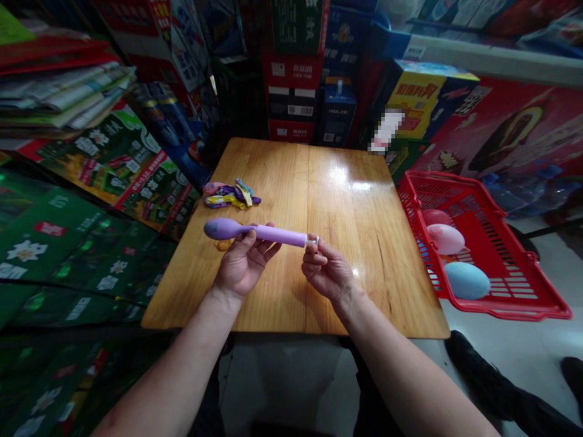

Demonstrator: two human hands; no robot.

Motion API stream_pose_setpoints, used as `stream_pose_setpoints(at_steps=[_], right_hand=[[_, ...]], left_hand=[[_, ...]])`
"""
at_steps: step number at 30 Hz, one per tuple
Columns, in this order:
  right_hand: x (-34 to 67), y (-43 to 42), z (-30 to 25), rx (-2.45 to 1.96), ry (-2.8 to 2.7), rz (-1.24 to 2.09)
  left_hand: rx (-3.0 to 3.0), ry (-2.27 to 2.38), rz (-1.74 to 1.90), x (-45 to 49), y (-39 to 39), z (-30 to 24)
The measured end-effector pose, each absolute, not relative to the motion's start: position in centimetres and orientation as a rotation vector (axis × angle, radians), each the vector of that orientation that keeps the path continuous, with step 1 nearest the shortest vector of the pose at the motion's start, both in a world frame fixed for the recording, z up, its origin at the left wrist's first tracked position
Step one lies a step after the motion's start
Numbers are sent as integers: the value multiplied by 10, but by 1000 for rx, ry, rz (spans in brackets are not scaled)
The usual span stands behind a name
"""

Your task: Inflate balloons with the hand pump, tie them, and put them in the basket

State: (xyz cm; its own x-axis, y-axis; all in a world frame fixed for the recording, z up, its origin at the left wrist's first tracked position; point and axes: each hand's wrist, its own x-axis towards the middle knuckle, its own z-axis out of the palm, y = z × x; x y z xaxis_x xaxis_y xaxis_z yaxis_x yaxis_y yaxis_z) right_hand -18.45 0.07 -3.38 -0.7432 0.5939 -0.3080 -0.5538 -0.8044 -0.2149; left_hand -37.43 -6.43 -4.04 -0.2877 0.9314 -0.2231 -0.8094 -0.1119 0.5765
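Observation:
A purple hand pump lies level across both hands, above the wooden table. On its left end sits a partly filled purple balloon. My left hand is closed around the joint of balloon and pump, thumb on top. The fingers of my right hand pinch the white handle at the pump's right end, which is pushed close to the barrel. Behind the balloon, a heap of limp coloured balloons lies on the table. Something small and yellowish is partly hidden under the purple balloon.
On the right, a red basket holds several inflated balloons, among them a blue one and a pink one. Stacked green cartons flank the table's left side. Boxes stand behind it. Another person's leg shows at lower right.

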Motion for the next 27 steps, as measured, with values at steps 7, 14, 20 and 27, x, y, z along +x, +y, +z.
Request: stream_pose_setpoints(at_steps=[7, 14, 20, 27], right_hand=[[-189, 5, -36, -494, -309, 2358], [-192, 6, -39, -522, -236, 2445], [-187, 7, -31, -523, -146, 2454], [-179, 8, -23, -486, -193, 2409]], left_hand=[[110, 725, 1752, -375, -62, -42], [109, 752, 1744, -375, -63, -40], [174, 735, 1710, -380, -64, -39], [285, 774, 1785, -395, -71, -28]])
